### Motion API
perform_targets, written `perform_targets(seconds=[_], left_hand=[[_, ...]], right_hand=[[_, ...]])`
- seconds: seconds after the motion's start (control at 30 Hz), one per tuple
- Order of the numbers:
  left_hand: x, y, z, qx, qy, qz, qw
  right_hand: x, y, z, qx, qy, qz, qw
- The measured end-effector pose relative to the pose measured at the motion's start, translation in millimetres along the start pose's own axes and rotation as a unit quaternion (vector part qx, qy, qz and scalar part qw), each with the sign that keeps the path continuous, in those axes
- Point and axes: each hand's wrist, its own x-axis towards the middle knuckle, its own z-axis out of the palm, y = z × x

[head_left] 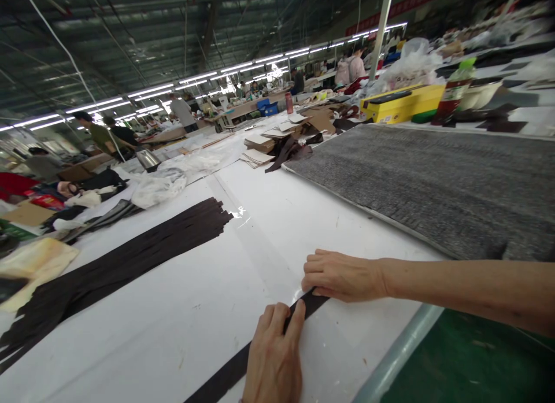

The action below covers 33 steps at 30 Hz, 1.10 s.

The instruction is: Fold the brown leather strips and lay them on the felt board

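Observation:
A long dark strip lies on the white table, running from the lower middle up toward my hands. My left hand rests on the strip with fingers together, pressing it flat. My right hand reaches in from the right, its fingers curled down over the strip's far end. To the left lies a broad band of several dark strips laid side by side.
A grey textured mat covers the table to the right. Stacks of cut pieces, a yellow box and a bottle stand farther back. Plastic bags sit at left. Other people work at distant tables. The green floor shows past the table edge.

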Motion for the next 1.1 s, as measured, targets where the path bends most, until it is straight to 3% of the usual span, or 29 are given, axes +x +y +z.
perform_targets(seconds=[0.2, 0.63, 0.83, 1.1], left_hand=[[1.7, -1.1, -2.2, -0.008, -0.011, -0.009, 1.000], [22.2, 18.2, -23.6, 0.051, -0.150, -0.075, 0.985], [31.3, 26.3, -26.2, 0.083, -0.162, -0.078, 0.980], [34.4, 29.8, -22.2, 0.137, -0.137, -0.053, 0.980]], right_hand=[[-1.1, 6.2, 3.2, 0.025, 0.004, -0.034, 0.999], [-22.3, 10.2, 0.1, -0.111, -0.014, -0.100, 0.989], [-31.9, 15.6, -0.6, -0.137, -0.007, -0.092, 0.986], [-52.1, 20.9, -4.9, -0.162, -0.002, -0.068, 0.985]])
